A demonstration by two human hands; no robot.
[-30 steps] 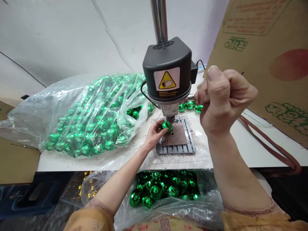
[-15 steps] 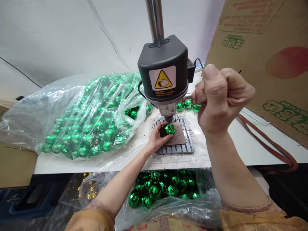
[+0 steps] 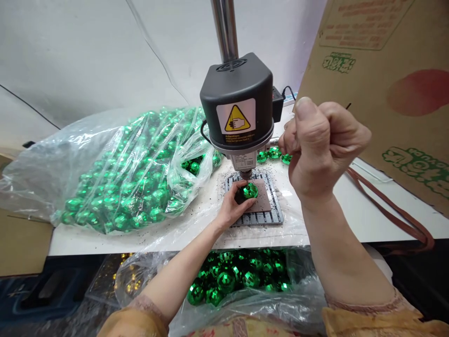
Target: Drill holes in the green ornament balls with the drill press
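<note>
Between the thumb and fingers of my left hand (image 3: 235, 206) is a green mirrored disco ball (image 3: 250, 190). It rests on a brownish square pad (image 3: 262, 202) on the slotted metal base (image 3: 278, 215) of a small drill press (image 3: 236, 100). The ball sits just below the chuck (image 3: 246, 174); the bit cannot be made out. Raised to the right of the black motor housing, my right hand (image 3: 324, 145) is closed in a fist around the press's lever (image 3: 274, 141), which is mostly hidden by the hand.
A clear plastic bag (image 3: 133, 173) full of green balls lies at left. More green balls (image 3: 226, 280) fill plastic below the table edge, near gold ones (image 3: 133, 281). Several balls (image 3: 274, 152) lie behind the press. A cardboard box (image 3: 379, 107) and brown strap (image 3: 393, 208) are at right.
My left hand and the green ball have shifted slightly right and toward me, and the ball appears turned. My right fist has stayed nearly in place.
</note>
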